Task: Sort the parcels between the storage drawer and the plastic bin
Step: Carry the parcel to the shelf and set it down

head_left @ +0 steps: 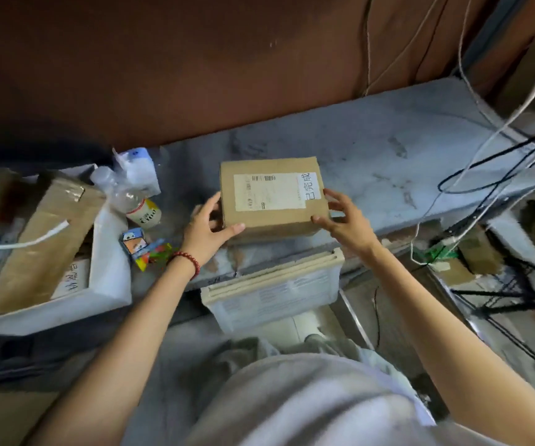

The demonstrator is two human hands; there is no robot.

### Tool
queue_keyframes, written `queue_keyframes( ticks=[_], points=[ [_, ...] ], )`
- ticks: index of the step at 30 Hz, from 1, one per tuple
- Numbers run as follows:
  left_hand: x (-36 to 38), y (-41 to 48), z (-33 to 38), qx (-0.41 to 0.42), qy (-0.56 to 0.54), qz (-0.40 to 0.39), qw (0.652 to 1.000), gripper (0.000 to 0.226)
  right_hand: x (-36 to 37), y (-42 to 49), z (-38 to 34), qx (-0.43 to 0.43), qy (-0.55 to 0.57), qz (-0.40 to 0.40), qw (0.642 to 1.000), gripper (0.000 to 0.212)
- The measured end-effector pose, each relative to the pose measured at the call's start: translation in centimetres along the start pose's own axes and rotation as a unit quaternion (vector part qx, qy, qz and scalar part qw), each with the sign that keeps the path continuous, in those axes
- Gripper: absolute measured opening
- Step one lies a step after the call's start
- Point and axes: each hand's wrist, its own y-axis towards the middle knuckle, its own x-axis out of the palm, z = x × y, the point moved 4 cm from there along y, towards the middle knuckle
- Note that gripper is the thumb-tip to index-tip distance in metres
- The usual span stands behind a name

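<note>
A brown cardboard parcel (272, 196) with a white shipping label and a handwritten sticker sits at the front of the grey bench (388, 156). My left hand (208, 228) grips its left side, thumb on the front edge. My right hand (345, 217) holds its right side, fingers spread along the corner. Just below the bench edge, a clear plastic storage drawer (272, 294) with a cream rim stands under the parcel. To the left, a white plastic bin (108, 268) holds a long brown parcel (40, 239) and another labelled one.
A plastic bottle (134, 204), crumpled clear bags and small colourful packs (145, 247) lie between the bin and the parcel. Black and white cables (491, 175) hang over the bench's right end. More boxes sit under the bench at the right. A brown wall rises behind.
</note>
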Motion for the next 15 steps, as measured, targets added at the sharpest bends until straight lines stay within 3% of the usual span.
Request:
queue_keyframes(
  ticks=[7, 10, 15],
  points=[
    [7.5, 0.4, 0.9, -0.038, -0.024, 0.112, 0.993, 0.069, -4.3, 2.8, 2.3, -0.037, -0.119, -0.128, 0.984, 0.055],
    [7.9, 0.2, 0.6, -0.060, 0.020, 0.154, 0.986, 0.053, -4.0, 4.4, 1.8, -0.048, -0.132, -0.169, 0.976, 0.059],
    [7.7, 0.5, -0.2, -0.086, 0.146, 0.157, 0.973, 0.038, -2.6, 5.0, 2.3, -0.044, -0.141, -0.197, 0.969, 0.061]
  ],
)
